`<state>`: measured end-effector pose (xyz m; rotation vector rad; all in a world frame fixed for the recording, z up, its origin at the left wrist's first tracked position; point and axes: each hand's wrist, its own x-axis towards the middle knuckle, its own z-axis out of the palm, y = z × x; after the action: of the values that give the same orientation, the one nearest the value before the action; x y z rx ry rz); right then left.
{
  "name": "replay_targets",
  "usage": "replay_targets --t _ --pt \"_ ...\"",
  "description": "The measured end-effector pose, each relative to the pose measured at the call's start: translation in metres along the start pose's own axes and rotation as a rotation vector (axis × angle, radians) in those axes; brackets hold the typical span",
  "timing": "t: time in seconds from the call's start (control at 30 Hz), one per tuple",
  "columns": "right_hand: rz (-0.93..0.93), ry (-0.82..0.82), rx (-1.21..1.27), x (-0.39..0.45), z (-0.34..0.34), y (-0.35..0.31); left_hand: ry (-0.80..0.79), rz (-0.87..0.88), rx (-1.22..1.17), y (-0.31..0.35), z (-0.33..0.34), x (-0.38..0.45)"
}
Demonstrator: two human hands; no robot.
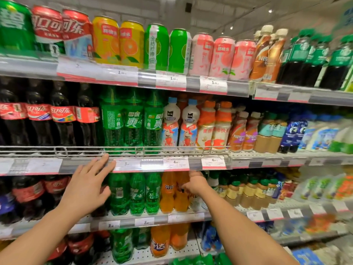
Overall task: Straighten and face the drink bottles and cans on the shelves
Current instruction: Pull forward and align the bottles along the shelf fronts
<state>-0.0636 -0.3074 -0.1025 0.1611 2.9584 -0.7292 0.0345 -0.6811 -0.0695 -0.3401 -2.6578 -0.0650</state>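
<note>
Reaching low-centre of frame: right hand (193,183) clasps an orange soda bottle (180,192) on the third shelf (177,217), apparently turning its label frontward; left hand (89,185), released and spread, hovers beside green soda bottles (137,194).

Cans (131,44) stand upright along the top shelf at twelve o'clock, red, yellow, green and pink. Below them stand cola bottles (63,119), green soda bottles (133,121) and, at six o'clock, orange soda bottles (168,192), some labels turned sideways.
</note>
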Motion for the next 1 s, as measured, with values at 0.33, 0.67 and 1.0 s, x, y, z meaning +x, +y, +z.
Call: replay_targets --t 0.33,0.67,1.0 --pt "-0.137 0.082 0.139 -0.019 0.0 0.01 -0.063 -0.028 0.003 0.005 -0.007 0.002" --pt "-0.537 0.856 -0.214 -0.103 -0.042 0.019 -0.097 -0.076 0.033 0.012 -0.016 -0.002" --pt "-0.295 0.337 -0.324 -0.123 -0.052 0.023 -0.1 -0.096 0.017 0.034 -0.034 0.011"
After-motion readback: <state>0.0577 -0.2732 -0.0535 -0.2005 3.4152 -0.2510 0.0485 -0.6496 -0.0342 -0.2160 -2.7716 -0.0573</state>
